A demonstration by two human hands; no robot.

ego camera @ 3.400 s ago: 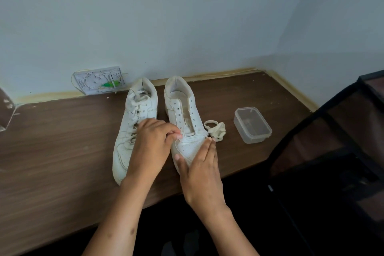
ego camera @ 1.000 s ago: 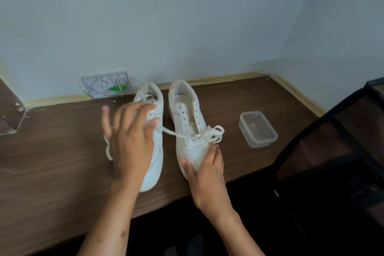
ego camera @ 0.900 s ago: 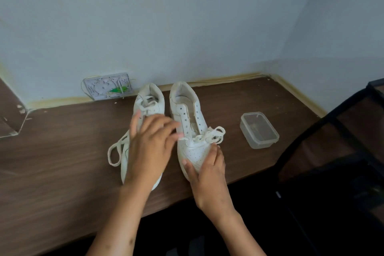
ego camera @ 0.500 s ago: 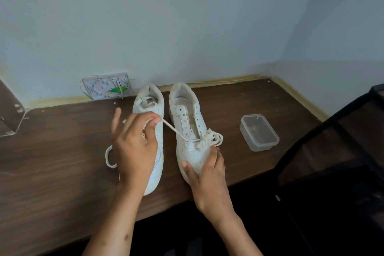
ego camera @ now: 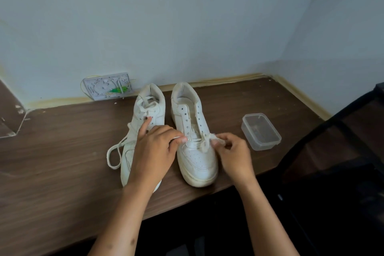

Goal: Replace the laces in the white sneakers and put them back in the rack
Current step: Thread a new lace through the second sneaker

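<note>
A brown wood-grain table [ego camera: 52, 162] is set into a corner between pale walls. Two white sneakers are stood side by side on it, toes toward the near edge: the left sneaker [ego camera: 143, 118] and the right sneaker [ego camera: 195, 158]. A loop of lace [ego camera: 113, 155] is laid on the wood beside the left one. A clear plastic container [ego camera: 260, 131] is placed to the right, apart from the shoes.

Two bare, sleeveless forearms
</note>
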